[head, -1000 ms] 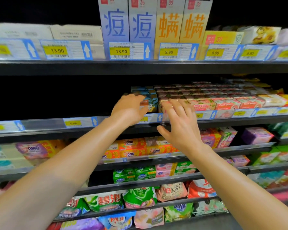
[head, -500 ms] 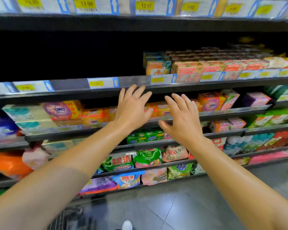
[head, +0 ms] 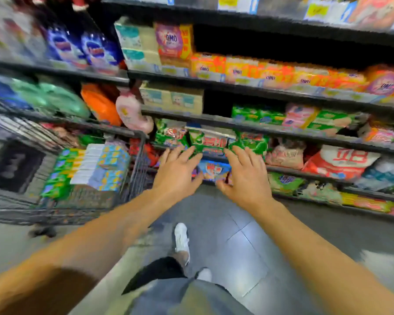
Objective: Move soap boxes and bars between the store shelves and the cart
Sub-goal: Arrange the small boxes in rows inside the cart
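- Dark store shelves (head: 248,127) packed with bright detergent packs face a grey tiled floor (head: 241,246).
- A wire cart (head: 134,169) stands left, holding soap boxes (head: 89,167) stacked in rows, long axes running near to far; green, white and blue-yellow packs, blurred.
- Left hand (head: 175,176) and right hand (head: 248,178) reach forward, fingers spread, empty.
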A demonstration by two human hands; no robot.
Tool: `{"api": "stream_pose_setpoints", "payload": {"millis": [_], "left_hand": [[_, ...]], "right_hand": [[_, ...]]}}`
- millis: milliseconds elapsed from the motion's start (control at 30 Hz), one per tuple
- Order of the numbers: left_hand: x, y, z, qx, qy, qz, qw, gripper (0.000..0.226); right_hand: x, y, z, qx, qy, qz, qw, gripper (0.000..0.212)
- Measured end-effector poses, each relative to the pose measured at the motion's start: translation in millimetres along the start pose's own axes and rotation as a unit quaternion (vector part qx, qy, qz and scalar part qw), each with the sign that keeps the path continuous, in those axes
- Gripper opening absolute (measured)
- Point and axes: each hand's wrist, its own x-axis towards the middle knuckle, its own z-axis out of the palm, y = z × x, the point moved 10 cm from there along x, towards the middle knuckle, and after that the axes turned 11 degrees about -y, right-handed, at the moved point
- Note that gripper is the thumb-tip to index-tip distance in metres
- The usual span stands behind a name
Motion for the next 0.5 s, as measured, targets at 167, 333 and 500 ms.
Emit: {"api": "stream_pose_setpoints", "payload": {"millis": [167, 333, 500], "left_hand": [[-83.9, -77.0, 33.1, -0.009, -0.002, -0.072, 0.997, 0.061], [-147.8, -161.1, 39.9, -0.044, 0.018, -0.144, 0.989, 0.063], [-190.8, -250.4, 34.5, -0.055, 0.039, -0.169, 0.983, 0.063]], "right_hand": [[-12.7, -83.4, 60.8, -0.026, -0.091, -0.067, 0.993, 0.086], [-4.4, -172.3, 101.2, -0.041, -0.148, -0.126, 0.98, 0.085], [15.8, -265.4, 134.3, -0.037, -0.169, -0.155, 0.973, 0.084]]}}
